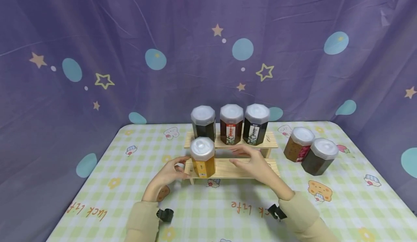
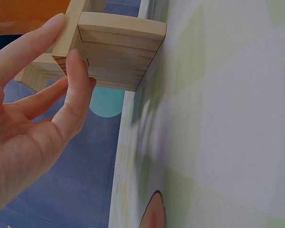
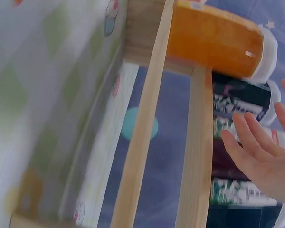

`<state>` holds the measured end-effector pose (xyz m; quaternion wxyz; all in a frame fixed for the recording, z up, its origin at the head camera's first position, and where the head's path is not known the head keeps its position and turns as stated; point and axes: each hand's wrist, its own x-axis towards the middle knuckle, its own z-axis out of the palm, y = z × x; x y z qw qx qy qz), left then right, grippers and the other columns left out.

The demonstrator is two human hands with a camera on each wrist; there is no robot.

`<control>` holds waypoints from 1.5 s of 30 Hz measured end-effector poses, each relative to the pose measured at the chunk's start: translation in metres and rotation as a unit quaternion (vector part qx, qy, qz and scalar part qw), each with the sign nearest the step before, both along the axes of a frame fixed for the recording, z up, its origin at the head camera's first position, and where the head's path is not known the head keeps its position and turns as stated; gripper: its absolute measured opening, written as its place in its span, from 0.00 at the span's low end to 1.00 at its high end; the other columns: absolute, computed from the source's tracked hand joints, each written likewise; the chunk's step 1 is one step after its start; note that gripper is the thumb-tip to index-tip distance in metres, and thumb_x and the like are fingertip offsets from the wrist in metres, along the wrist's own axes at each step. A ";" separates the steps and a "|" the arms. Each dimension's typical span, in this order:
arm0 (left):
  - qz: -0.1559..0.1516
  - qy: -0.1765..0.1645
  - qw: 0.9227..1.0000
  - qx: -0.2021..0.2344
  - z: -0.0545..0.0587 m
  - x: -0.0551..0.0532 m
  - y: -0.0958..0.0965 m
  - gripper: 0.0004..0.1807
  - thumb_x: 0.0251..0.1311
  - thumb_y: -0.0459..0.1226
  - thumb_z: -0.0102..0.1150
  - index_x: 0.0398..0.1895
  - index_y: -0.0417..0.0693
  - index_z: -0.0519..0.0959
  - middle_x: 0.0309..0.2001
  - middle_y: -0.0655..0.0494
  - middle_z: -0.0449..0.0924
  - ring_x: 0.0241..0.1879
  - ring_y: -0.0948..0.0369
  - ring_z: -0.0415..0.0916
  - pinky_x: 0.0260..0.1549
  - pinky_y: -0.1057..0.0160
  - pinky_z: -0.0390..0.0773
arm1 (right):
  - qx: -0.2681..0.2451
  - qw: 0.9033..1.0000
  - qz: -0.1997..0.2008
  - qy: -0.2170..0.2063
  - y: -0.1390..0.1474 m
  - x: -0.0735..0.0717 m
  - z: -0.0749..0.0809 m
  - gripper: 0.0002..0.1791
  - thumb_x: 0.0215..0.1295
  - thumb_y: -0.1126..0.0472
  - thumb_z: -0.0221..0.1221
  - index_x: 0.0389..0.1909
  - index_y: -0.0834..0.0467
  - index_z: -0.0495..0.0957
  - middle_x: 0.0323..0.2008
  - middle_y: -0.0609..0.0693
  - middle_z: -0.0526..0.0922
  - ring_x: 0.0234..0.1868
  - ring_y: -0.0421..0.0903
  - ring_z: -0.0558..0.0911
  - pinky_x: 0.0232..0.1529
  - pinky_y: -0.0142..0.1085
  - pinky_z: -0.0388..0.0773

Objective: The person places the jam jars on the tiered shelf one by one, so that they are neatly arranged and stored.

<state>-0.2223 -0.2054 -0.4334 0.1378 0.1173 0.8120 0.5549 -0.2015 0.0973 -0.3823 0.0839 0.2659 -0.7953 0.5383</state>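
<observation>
A two-tier wooden shelf (image 1: 228, 168) stands on the table. My left hand (image 1: 167, 172) is at the left end of its lower board, thumb and fingers pinching the board's edge in the left wrist view. Next to that hand, a jar of amber contents (image 1: 202, 164) with a white lid stands upright on the lower board. My right hand (image 1: 255, 164) hovers over the right part of this board, fingers spread and holding nothing. On the upper board stand a dark jar (image 1: 203, 126) at left, a dark red jar (image 1: 231, 126) in the middle and a black-labelled jar (image 1: 256, 126) at right.
Right of the shelf, a brown jar with a pink label (image 1: 297, 148) and a dark jar (image 1: 317, 160) stand close together. A green checked cloth (image 1: 120, 198) covers the table. Behind it hangs a purple curtain (image 1: 182, 54) with stars and ovals.
</observation>
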 end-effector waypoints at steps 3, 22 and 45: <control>0.003 -0.001 1.000 -0.002 -0.001 0.000 0.000 0.38 0.42 0.30 0.66 0.60 0.35 0.62 0.50 0.40 0.64 0.26 0.61 0.70 0.25 0.63 0.72 | 0.002 1.000 -0.012 -0.001 0.012 -0.001 -0.001 0.17 0.53 0.62 0.62 0.45 0.61 0.75 0.44 0.57 0.78 0.44 0.54 0.77 0.48 0.43 0.71; 0.006 -0.003 1.000 -0.007 0.001 0.001 0.000 0.38 0.43 0.31 0.66 0.60 0.36 0.61 0.51 0.41 0.64 0.27 0.61 0.69 0.26 0.60 0.72 | 0.065 0.990 -0.120 0.048 0.075 0.008 -0.001 0.15 0.53 0.70 0.60 0.44 0.63 0.75 0.42 0.56 0.79 0.41 0.46 0.77 0.46 0.44 0.70; 0.009 0.000 1.000 -0.010 0.000 0.000 0.000 0.38 0.42 0.31 0.67 0.60 0.37 0.63 0.49 0.42 0.64 0.27 0.61 0.70 0.26 0.62 0.72 | 0.147 0.960 -0.207 0.119 0.131 0.007 -0.015 0.15 0.52 0.65 0.62 0.43 0.58 0.76 0.36 0.48 0.78 0.33 0.26 0.70 0.28 0.27 0.70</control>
